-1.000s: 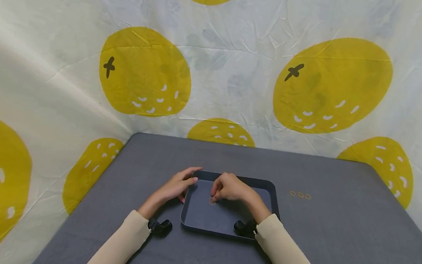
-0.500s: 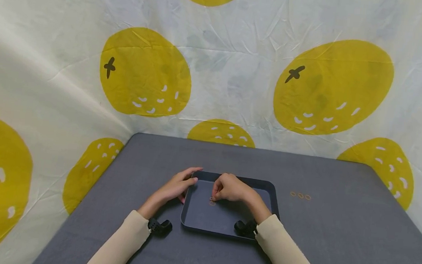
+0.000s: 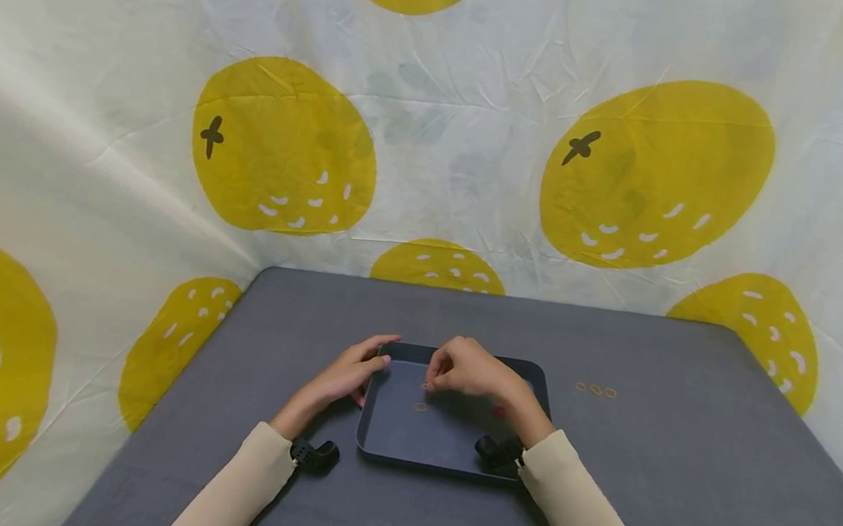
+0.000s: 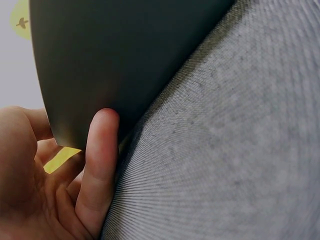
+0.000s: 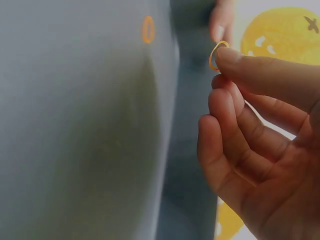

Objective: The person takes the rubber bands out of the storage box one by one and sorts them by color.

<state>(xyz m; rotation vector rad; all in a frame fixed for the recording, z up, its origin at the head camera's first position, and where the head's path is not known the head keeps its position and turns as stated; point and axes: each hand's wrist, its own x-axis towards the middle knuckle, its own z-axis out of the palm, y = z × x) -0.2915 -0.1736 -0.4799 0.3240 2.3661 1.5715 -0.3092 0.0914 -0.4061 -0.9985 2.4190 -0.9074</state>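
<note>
The right hand (image 3: 468,369) pinches a small ring (image 5: 211,59) over the tray (image 3: 406,441), where a second ring (image 3: 420,407) lies. The left hand (image 3: 344,373) grips the tray's left side. The right forearm (image 3: 531,420) partly hides a red item (image 3: 499,412). Three more rings (image 3: 592,388) lie on the table (image 3: 674,469), before a patterned cloth (image 3: 460,166).

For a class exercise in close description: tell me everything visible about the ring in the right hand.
The ring is a small, thin, plain orange loop, perhaps rubber; the pictures cannot settle that. Its visible outline is roughly oval, looking slanted in the right wrist view. The right hand has it in a pinching grip that hides part of it. It is over the tray, apparently clear of the tray's floor.
</note>
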